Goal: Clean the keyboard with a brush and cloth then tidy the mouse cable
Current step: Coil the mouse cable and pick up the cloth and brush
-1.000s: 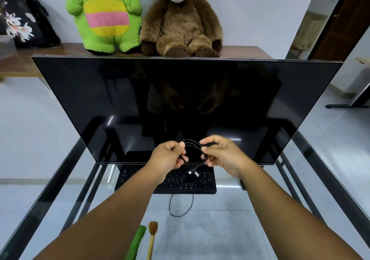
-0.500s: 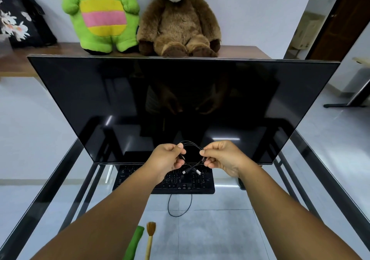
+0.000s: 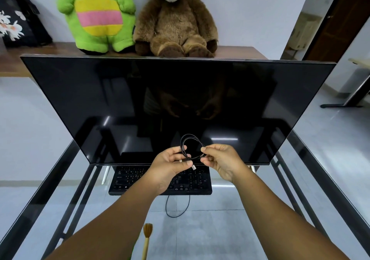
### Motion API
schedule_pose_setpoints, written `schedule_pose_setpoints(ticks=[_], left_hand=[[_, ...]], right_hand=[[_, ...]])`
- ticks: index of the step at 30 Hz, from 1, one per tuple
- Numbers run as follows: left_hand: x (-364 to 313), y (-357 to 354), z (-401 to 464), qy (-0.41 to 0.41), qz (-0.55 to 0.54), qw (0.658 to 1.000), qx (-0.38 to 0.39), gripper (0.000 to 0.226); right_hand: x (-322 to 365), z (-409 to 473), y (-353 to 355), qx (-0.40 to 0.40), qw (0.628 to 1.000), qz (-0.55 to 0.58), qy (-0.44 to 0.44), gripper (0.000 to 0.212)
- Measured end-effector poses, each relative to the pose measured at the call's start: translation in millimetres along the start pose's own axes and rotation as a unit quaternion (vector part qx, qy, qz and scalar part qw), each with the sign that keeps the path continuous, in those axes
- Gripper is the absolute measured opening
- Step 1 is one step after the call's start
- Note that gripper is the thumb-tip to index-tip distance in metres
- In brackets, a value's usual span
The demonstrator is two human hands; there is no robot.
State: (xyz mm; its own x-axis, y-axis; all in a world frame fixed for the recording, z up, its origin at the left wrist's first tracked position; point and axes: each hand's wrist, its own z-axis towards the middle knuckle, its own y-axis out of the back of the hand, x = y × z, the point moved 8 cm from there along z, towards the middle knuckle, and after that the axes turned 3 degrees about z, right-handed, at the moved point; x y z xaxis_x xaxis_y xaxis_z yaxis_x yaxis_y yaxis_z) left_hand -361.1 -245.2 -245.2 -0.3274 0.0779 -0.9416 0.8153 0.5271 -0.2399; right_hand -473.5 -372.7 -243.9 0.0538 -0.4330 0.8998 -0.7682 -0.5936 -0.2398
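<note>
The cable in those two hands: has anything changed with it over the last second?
Little. The coiled cable was pressed flatter for a moment, then opened into a rounder loop standing above the hands. The left hand and right hand kept their grip, with the plug ends hanging between them. The keyboard, brush and monitor stayed put.

Ahead of me a dark monitor [image 3: 176, 107] stands on the glass desk [image 3: 312, 159]. Beyond it, a green plush toy [image 3: 98, 13] and brown plush toy [image 3: 176, 23] sit side by side on a wooden shelf [image 3: 236, 52], a floral bag [image 3: 18, 21] far left.
</note>
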Motion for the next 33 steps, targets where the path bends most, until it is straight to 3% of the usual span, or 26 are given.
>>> schedule_pose_setpoints(ticks=[7, 11, 19, 23, 28, 33], left_hand=[[16, -4, 4, 0.009, -0.143, 0.985, -0.095, 0.027], [22, -12, 7, 0.021, -0.163, 0.979, -0.123, 0.024], [40, -23, 21, 0.045, -0.084, 0.982, -0.163, 0.01], [62, -29, 33, 0.071, -0.029, 0.983, -0.169, 0.013], [102, -38, 53, 0.127, 0.024, 0.974, -0.185, 0.006], [135, -54, 71, 0.164, 0.088, 0.965, -0.186, 0.005]], right_hand=[[-2, 0, 2, -0.008, 0.999, 0.021, 0.022, 0.006], [-6, -2, 6, -0.007, 0.999, 0.02, 0.026, 0.006], [-21, -2, 35, 0.004, 1.0, -0.01, 0.022, 0.007], [-44, 4, 70, -0.026, 0.995, -0.098, 0.025, 0.019], [-71, 8, 144, -0.19, 0.918, -0.323, 0.127, 0.014], [-111, 8, 168, -0.164, 0.813, -0.54, 0.147, 0.057]])
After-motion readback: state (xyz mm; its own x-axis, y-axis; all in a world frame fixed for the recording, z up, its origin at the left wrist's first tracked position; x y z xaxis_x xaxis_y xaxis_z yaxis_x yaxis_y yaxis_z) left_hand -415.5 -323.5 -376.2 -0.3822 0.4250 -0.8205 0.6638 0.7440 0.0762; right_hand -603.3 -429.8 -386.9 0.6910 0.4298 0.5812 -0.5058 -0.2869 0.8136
